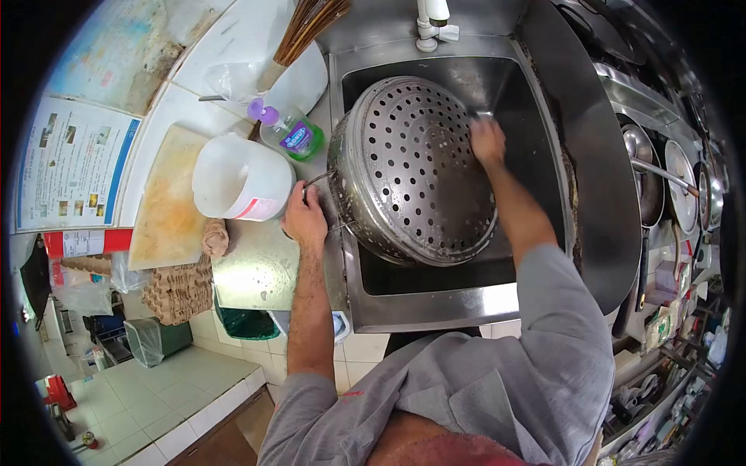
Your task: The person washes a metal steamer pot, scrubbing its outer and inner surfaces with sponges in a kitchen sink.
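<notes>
A large metal steamer pot (420, 163) with a perforated base lies tilted in the sink, its holes facing up. My left hand (305, 217) is closed around the wire handle (318, 179) on the pot's left side. At the upper right edge of the perforated base is my right hand (488, 141), smeared by motion. Its fingers look curled, and a small dark and greyish bit shows at their tips, too blurred to name.
The steel sink (435, 304) surrounds the pot, below a tap (427, 31). On the left counter stand a green soap bottle (298, 138), a white plastic tub (233, 179), a cutting board (167, 202) and a stick brush (307, 35). Pans (645, 171) hang at right.
</notes>
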